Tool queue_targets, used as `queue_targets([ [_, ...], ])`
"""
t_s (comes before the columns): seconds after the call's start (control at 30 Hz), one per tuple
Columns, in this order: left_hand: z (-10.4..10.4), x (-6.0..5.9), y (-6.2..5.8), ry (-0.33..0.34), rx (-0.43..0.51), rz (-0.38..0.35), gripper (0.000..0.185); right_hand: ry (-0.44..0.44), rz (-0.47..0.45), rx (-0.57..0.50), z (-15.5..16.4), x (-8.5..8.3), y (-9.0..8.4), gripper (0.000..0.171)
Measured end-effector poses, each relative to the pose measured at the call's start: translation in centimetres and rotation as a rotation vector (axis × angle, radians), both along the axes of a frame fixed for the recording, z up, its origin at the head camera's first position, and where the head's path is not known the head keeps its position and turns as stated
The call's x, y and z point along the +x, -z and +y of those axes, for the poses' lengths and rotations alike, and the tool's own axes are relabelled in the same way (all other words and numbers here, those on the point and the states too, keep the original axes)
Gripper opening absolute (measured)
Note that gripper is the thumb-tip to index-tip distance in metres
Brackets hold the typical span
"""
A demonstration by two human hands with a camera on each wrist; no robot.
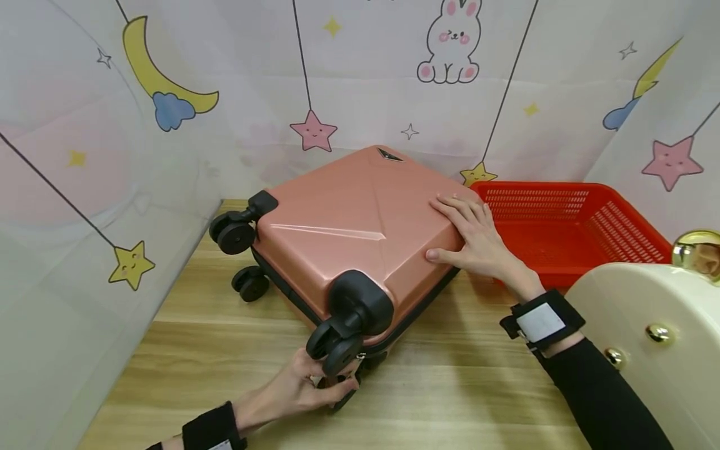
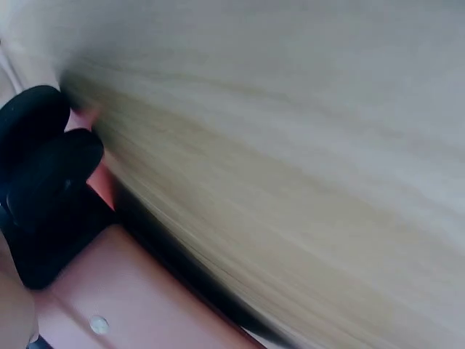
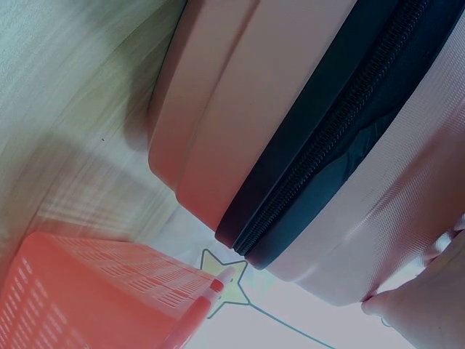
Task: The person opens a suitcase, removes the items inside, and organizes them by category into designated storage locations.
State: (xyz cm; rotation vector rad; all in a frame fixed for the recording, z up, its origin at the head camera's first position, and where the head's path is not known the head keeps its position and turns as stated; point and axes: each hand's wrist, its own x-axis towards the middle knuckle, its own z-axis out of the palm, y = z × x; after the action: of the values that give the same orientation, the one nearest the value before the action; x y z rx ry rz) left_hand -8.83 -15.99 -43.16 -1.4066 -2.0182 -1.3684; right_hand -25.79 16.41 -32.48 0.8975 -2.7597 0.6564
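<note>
1. The left hand (image 1: 306, 387) has its fingers curled around the lowest near wheel (image 1: 337, 350) of the pink suitcase (image 1: 360, 231), gripping it from below at the near corner; the thumb and fingertips wrap under the black caster.
2. The right hand (image 1: 475, 237) lies flat on the suitcase's upper shell at its right edge, fingers straight and spread, pressing on the surface and gripping nothing.
3. In the right wrist view, the fingertips (image 3: 429, 305) rest on the shell just past the black zipper band (image 3: 341, 123) that runs around the case's side.
4. The suitcase lies on its side on the wooden table (image 1: 439, 387), roughly in the middle, its wheels pointing left and near.
5. Two more black wheels (image 1: 233, 231) stand out at the far-left corner, another below them.
6. The left wrist view is blurred; it shows a black wheel housing (image 2: 43, 182) against the pink shell and the wood grain.
7. A red plastic basket (image 1: 568, 219) sits just to the right of the suitcase, touching or almost touching it.
8. A cream case with gold studs (image 1: 647, 337) is at the near right.
9. A backdrop with stars, moons and a rabbit (image 1: 450, 40) hangs at the far side.
</note>
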Motion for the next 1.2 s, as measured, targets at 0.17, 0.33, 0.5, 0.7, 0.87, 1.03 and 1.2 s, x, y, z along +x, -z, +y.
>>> queue_targets([
  [0.17, 0.2, -0.2, -0.2, -0.013, -0.054, 0.095, 0.029, 0.003, -0.008, 0.002, 0.1, 0.0, -0.1, 0.090],
  [0.33, -0.5, -0.6, -1.0, -0.002, -0.126, 0.021, 0.041, 0.007, -0.007, -0.005, 0.3, 0.1, -0.1, 0.090],
  [0.5, -2.0, -2.5, -1.9, 0.017, -0.083, 0.151, 0.012, -0.005, -0.013, -0.026, 0.3, 0.2, 0.0, 0.092],
  [0.7, -4.0, -5.1, -4.6, -0.152, 0.138, 0.557, 0.032, -0.014, 0.009, -0.065, 0.2, 0.5, 0.3, 0.093],
  [0.87, -4.9, -6.8, -7.6, -0.426, 0.264, 0.645, 0.036, -0.027, 0.066, -0.115, 0.2, 1.0, 0.7, 0.089],
  [1.03, -5.3, -8.1, -9.5, -0.613, 0.055, 0.481, 0.048, -0.031, 0.150, -0.220, -0.1, 1.8, 1.6, 0.082],
  [1.2, -4.2, -7.9, -10.0, -0.587, -0.208, 0.416, 0.056, -0.042, 0.381, -0.464, -1.0, 3.0, 2.7, 0.068],
])
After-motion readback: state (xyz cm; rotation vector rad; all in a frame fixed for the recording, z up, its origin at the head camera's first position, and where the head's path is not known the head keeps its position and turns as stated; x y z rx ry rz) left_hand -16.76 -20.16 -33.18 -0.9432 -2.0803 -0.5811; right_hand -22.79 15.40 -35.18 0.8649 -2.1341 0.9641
